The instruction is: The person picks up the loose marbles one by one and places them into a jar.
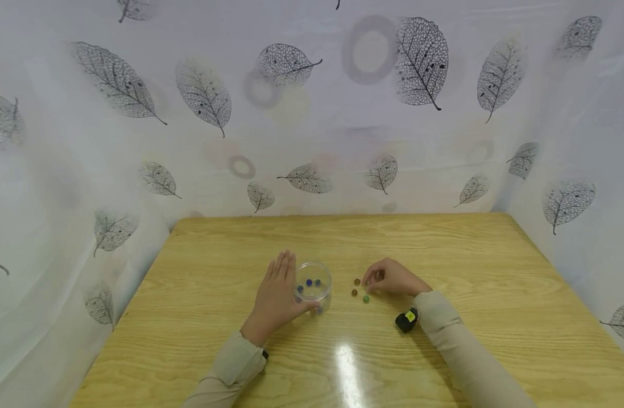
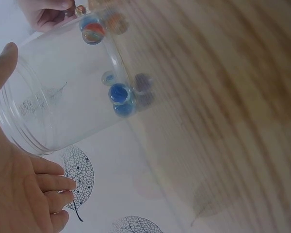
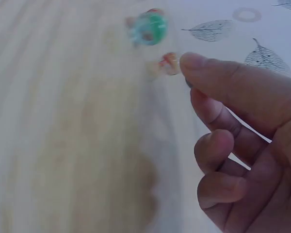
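A clear jar (image 1: 329,288) stands upright on the table with several blue marbles (image 2: 120,93) at its bottom. My left hand (image 1: 277,299) rests against the jar's left side, fingers straight and thumb across the near side. To the right of the jar, my right hand (image 1: 393,276) is low over the table, its thumb and index fingertips pinching a small dark marble (image 3: 188,82), mostly hidden. Beside those fingertips lie a green marble (image 1: 366,298) and two orange-brown marbles (image 1: 357,281). In the left wrist view, an orange-streaked marble (image 2: 93,34) shows through the jar wall.
The wooden table (image 1: 230,249) carries a bright light reflection near its front. Behind it and at both sides hangs a white curtain (image 1: 322,130) printed with dark leaves. A small black device (image 1: 406,321) sits by the right sleeve (image 1: 439,314).
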